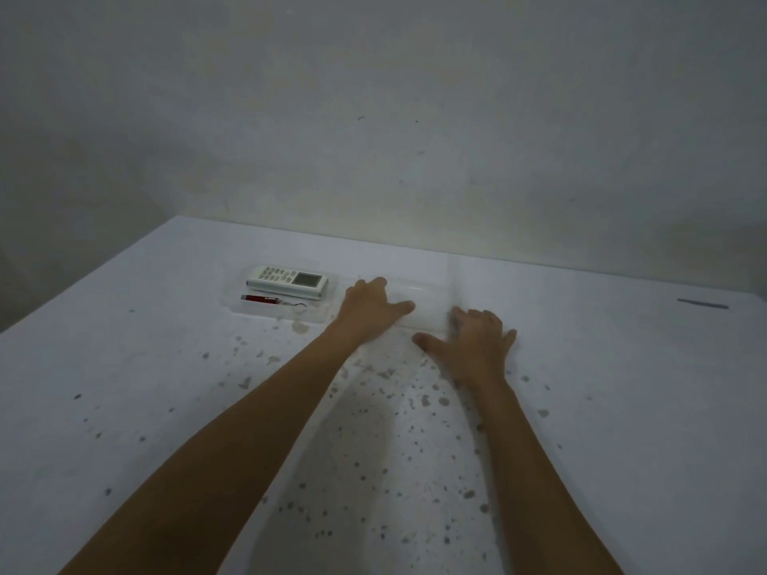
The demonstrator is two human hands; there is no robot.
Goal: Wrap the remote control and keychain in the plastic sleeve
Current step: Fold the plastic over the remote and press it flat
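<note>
A white remote control point(287, 281) with a grey screen lies on the left end of a clear plastic sleeve point(423, 302) spread flat on the white table point(124, 388). Just in front of it lies a red keychain point(265, 300) with a small ring at its right end. My left hand point(371, 307) rests palm down on the sleeve, to the right of both items, fingers spread. My right hand point(477, 336) presses flat on the sleeve's right part, fingers apart. Neither hand holds anything.
The table's near part is speckled with dark spots. A dark thin mark point(702, 303) lies near the far right edge. A bare grey wall point(373, 118) stands right behind the table.
</note>
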